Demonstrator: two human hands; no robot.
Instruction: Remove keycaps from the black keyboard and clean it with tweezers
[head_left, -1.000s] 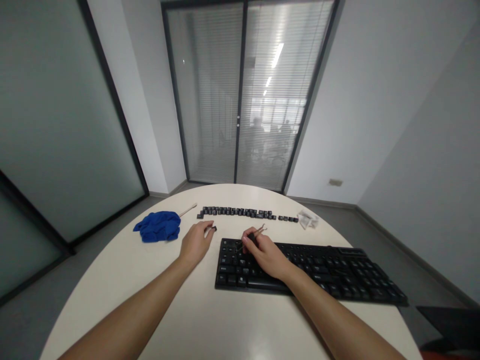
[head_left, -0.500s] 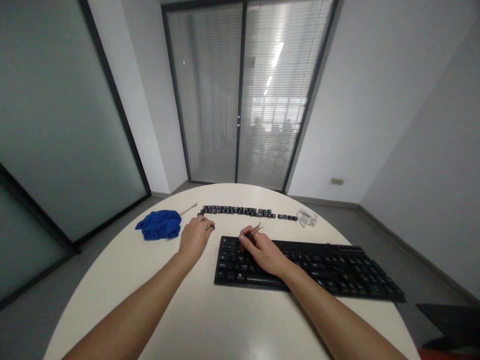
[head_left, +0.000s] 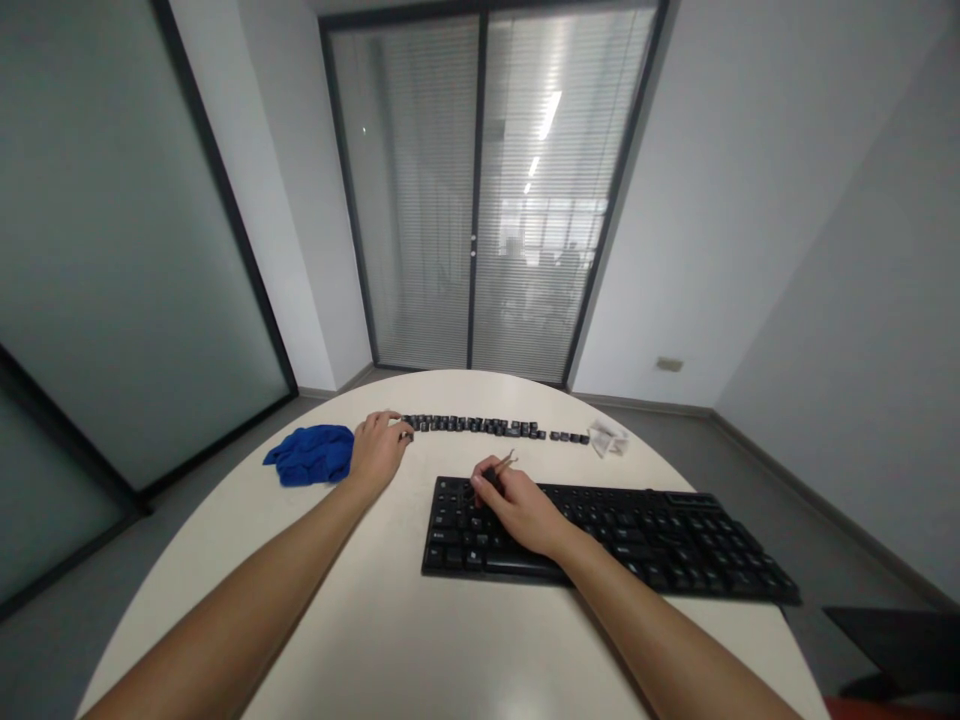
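- The left hand (head_left: 379,448) rests at the left end of the loose keycaps, fingers bent and thumb drawn in toward them; a dark bit shows at the fingertips, but from here I can't tell whether they're pinching a cap or just touching it.
- Those keycaps (head_left: 465,424), small black blocks with pale marks, make a slightly wavy double line along the far part of the table, thinning to single pieces at the right.
- The right hand (head_left: 519,508) has its fingers closed round a small tool (head_left: 491,474), dark in the body with a thin, wiry end poking out, held over the keyboard's left part.
- The keyboard (head_left: 675,540) is a long slab of black plastic, lying at a slant under the right hand and forearm.
- Just beside the left hand, a blue cloth (head_left: 311,455) sits rumpled in soft folds.
- Past the rightmost caps lies crinkled, see-through plastic (head_left: 609,438).
- All of it is on a smooth, cream tabletop (head_left: 360,620) with a rounded far edge.
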